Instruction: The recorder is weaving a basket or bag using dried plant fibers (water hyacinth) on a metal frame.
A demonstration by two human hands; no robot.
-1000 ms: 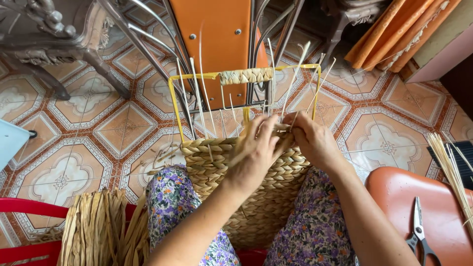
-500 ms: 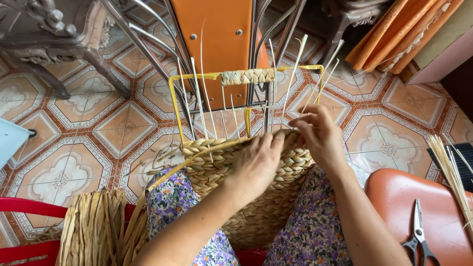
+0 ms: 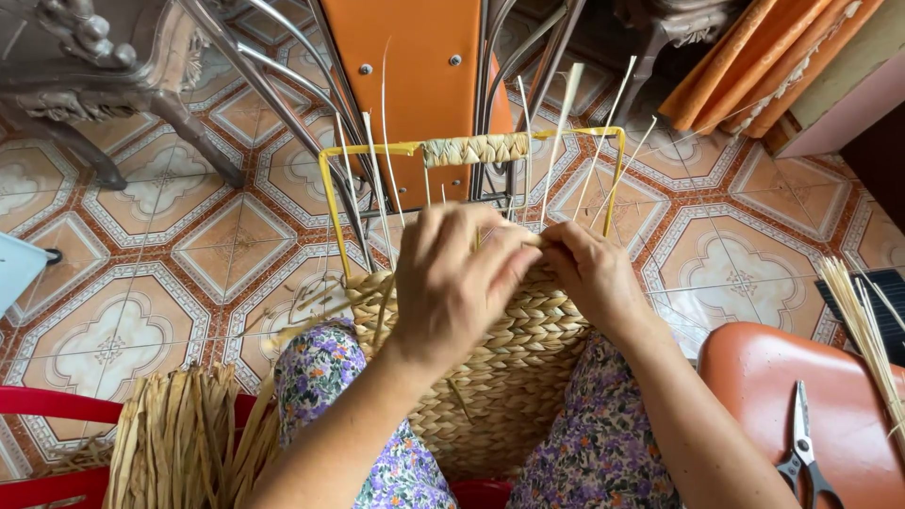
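The woven basket rests on your lap between your knees, its yellow wire frame standing up from the rim with pale upright strands poking through. You look to be mid-weave at the top row, working a strand along the rim. Your left hand curls over the rim, fingers closed on a strand; your right hand pinches the same spot from the other side. The next move likely calls for a firm pull between the uprights. A bundle of straw lies at your left, scissors on the orange stool at your right.
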